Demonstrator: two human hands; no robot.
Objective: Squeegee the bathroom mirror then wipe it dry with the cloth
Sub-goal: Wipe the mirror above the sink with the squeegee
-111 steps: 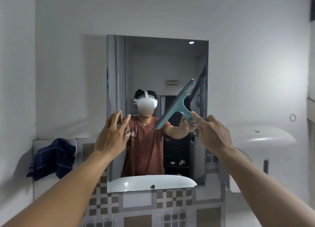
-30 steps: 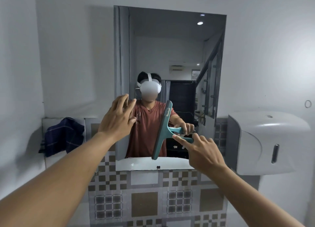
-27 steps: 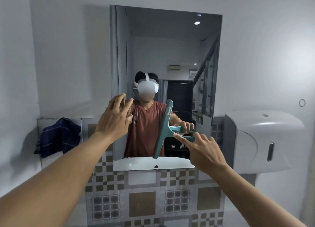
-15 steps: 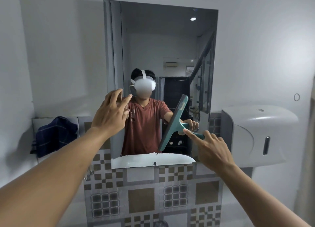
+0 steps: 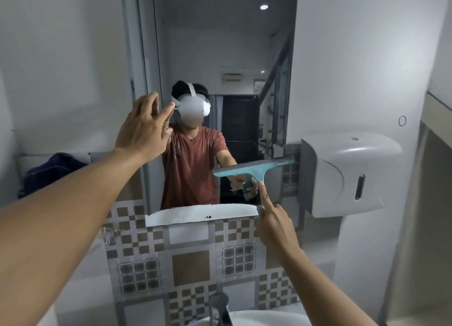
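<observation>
The tall wall mirror (image 5: 244, 44) hangs above a patterned tile band. A teal squeegee (image 5: 253, 168) lies level against the mirror's lower right part, its blade reaching the right edge. My right hand (image 5: 274, 218) grips its handle from below, the forefinger stretched up along it. At the mirror's left edge my left hand (image 5: 144, 127) is raised with fingers apart and holds nothing. A dark blue cloth (image 5: 51, 171) lies bunched on the ledge at the far left.
A white dispenser (image 5: 347, 174) is mounted right beside the mirror's lower right corner. Below, a dark tap (image 5: 219, 306) and the rim of a white basin (image 5: 256, 318) sit at the bottom edge. Patterned tiles (image 5: 190, 267) cover the wall under the mirror.
The squeegee has turned from steeply tilted to level and moved right toward the mirror's right edge. My left hand stays at the left edge. The view has dropped to show the tap.
</observation>
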